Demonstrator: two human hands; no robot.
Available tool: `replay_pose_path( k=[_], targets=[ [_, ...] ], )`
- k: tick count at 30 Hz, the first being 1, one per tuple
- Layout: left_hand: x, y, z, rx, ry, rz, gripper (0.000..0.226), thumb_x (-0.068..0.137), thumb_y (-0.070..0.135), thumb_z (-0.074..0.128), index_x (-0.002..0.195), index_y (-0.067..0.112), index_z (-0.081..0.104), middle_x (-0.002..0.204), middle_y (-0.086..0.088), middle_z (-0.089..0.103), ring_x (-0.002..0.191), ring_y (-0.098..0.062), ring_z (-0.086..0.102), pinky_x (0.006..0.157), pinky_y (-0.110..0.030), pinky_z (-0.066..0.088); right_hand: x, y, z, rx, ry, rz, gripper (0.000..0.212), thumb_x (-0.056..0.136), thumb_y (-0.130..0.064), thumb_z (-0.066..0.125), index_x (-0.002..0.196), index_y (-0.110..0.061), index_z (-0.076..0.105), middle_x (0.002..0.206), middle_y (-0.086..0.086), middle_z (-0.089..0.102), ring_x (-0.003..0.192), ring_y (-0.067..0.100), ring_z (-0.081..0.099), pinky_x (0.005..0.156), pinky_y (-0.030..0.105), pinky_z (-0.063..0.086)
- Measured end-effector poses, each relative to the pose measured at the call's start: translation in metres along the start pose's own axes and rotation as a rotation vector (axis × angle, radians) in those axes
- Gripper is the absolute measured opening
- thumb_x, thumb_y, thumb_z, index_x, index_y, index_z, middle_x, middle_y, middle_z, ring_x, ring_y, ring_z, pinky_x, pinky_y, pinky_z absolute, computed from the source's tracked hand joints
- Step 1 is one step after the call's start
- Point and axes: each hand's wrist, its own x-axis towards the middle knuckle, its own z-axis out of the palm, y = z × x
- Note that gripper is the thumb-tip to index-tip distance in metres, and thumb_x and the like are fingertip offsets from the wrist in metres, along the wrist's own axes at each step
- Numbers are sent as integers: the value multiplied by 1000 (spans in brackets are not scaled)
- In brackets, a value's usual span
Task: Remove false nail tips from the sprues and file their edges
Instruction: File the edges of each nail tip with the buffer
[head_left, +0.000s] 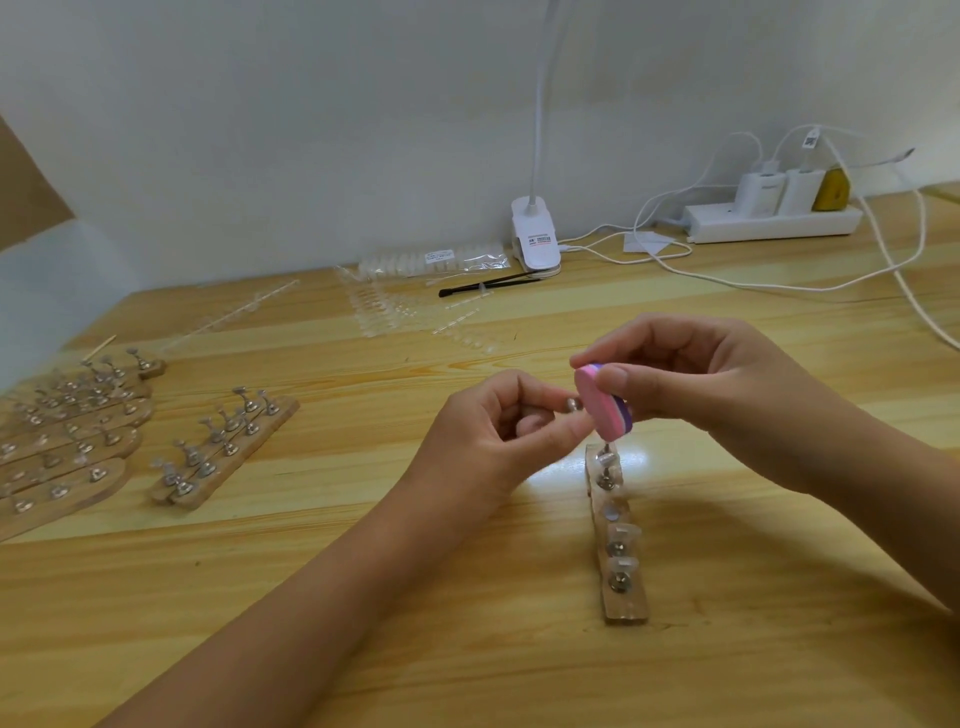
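- Nail file (598, 410), pink, centre frame, pinched in right grip (701, 384) between thumb and fingers.
- Just left of it, left grip (496, 441) pinches small metal stand (571, 404), fingers curled.

Your buffer block (602, 402): pink face, purple band along edge. Beside it, nail stand (573, 404): silver. Your desk (467, 649): pale yellow wood, darker grain stripes. Before you, holder strip (621, 587): tan wood, silver stands, clear tips. On your left, holder strips (223, 452): same tan and silver. Far back, nail tip sprues (379, 312): clear. Near them, brush (488, 285): black. White: clip lamp (535, 234), power strip (769, 221), cables (753, 283), wall (260, 130). One plug (831, 189): yellow.
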Motion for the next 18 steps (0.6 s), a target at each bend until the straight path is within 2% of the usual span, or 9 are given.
replay_pose_path(
  k=[3,6,8,11,15,18],
  targets=[
    [-1,1,2,29,-26,2,20,74,38,79,85,22,72,62,8,41,55,-4,40,59,-15,37,0,-3,0,-29,-26,-7,24,78,-29,70,99,-20,77,94,5,75,86,17,72,72,19,55],
    [0,3,0,0,21,-3,27,70,37,74,88,18,71,71,-9,46,55,-1,46,58,-10,43,-1,-7,-4,-60,-84,13,26,76,-34,69,99,-25,77,95,2,75,86,15,71,72,16,54],
    [1,4,0,-4,28,-10,28,68,37,73,87,17,71,70,-7,47,54,-1,47,59,-11,43,-1,-6,-4,-70,-75,7,26,77,-33,69,99,-24,77,95,1,75,87,15,72,73,17,55],
    [-1,1,4,46,-9,-16,34,71,40,74,91,12,73,61,6,40,55,-5,41,62,-17,39,0,-4,-3,-74,-58,-2,28,78,-32,69,102,-20,76,97,4,75,90,19,72,75,20,55],
    [-1,3,4,5,33,-12,32,69,40,73,90,16,72,72,-8,46,55,0,47,60,-9,43,0,-7,-8,-86,-111,36,28,77,-32,70,101,-20,76,97,3,75,89,17,71,73,20,55],
    [-2,4,3,30,40,-7,34,67,41,73,90,17,71,76,-11,47,56,0,48,60,-9,43,0,-2,-4,-67,-36,-6,26,77,-30,70,98,-17,75,92,4,75,83,15,72,70,20,56]
  ],
)
